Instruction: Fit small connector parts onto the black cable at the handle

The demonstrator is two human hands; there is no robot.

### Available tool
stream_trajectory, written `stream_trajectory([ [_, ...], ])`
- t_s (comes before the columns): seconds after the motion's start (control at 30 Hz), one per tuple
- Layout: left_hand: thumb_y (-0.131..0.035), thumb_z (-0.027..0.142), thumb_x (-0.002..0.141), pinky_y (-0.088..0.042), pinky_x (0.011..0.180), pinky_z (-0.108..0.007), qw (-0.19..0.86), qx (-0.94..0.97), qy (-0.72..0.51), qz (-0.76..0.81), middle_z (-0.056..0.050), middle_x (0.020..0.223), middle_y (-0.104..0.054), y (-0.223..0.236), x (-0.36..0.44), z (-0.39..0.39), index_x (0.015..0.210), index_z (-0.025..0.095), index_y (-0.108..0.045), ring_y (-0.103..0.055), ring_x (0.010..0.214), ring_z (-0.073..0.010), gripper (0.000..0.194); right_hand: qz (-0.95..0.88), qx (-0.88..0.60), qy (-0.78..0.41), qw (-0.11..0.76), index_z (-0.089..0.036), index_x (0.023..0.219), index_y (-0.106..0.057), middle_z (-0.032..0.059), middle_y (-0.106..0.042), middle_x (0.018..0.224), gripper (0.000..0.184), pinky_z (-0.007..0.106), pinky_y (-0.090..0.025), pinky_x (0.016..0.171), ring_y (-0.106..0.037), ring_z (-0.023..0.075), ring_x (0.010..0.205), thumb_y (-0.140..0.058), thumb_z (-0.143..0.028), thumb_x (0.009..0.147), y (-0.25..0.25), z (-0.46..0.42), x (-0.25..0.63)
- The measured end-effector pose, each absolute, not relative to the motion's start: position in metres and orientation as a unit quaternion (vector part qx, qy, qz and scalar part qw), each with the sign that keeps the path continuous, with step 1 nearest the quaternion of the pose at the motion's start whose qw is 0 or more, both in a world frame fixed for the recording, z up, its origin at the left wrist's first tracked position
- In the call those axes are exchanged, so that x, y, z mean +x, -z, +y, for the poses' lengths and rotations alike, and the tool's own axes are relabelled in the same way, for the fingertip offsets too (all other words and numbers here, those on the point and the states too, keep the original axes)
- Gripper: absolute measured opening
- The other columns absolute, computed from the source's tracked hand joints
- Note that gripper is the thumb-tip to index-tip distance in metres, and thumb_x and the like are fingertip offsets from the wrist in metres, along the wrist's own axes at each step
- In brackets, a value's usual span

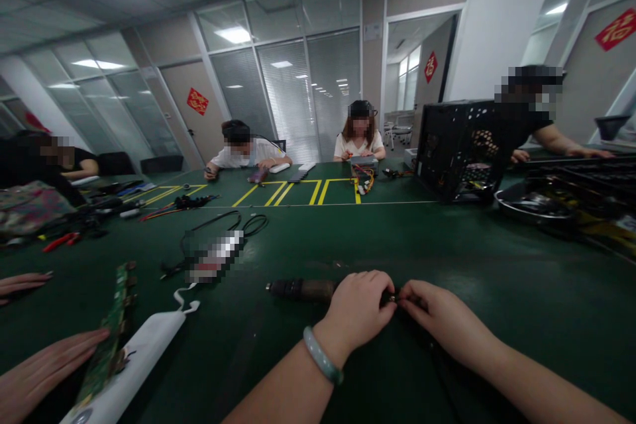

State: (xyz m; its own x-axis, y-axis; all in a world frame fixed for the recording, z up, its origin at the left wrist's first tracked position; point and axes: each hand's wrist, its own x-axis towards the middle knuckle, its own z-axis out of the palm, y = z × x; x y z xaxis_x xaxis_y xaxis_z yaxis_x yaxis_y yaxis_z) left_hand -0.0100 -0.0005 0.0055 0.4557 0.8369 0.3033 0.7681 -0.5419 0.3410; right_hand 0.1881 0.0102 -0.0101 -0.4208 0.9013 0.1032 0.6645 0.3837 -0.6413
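My left hand, with a pale green bangle on its wrist, closes around the end of a dark cylindrical tool that looks like a drill with a chuck. Its far end lies toward the left on the green table mat. My right hand pinches a small metal tip at the tool's near end, close against my left hand. The fingers hide most of that tip. Both hands are near the table's front edge.
Another person's hand rests on a green circuit board beside a long white object. Black cables surround a pixelated object. A black computer case stands at the right, and co-workers sit around the table.
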Motion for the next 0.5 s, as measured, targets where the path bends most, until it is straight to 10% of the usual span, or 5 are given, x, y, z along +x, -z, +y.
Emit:
stream_trajectory([
  [0.5, -0.058, 0.016, 0.078, -0.043, 0.088, -0.034, 0.079, 0.863, -0.176, 0.467, -0.002, 0.103, -0.06, -0.0139, -0.0125, -0.0056, 0.104, 0.021, -0.053, -0.056, 0.095, -0.0202, 0.027, -0.805, -0.509, -0.232, 0.198, -0.024, 0.085, -0.063, -0.0003, -0.066, 0.082, 0.011, 0.025, -0.042, 0.061, -0.061, 0.0174, 0.074, -0.052, -0.027, 0.088, 0.0069, 0.0094, 0.1879],
])
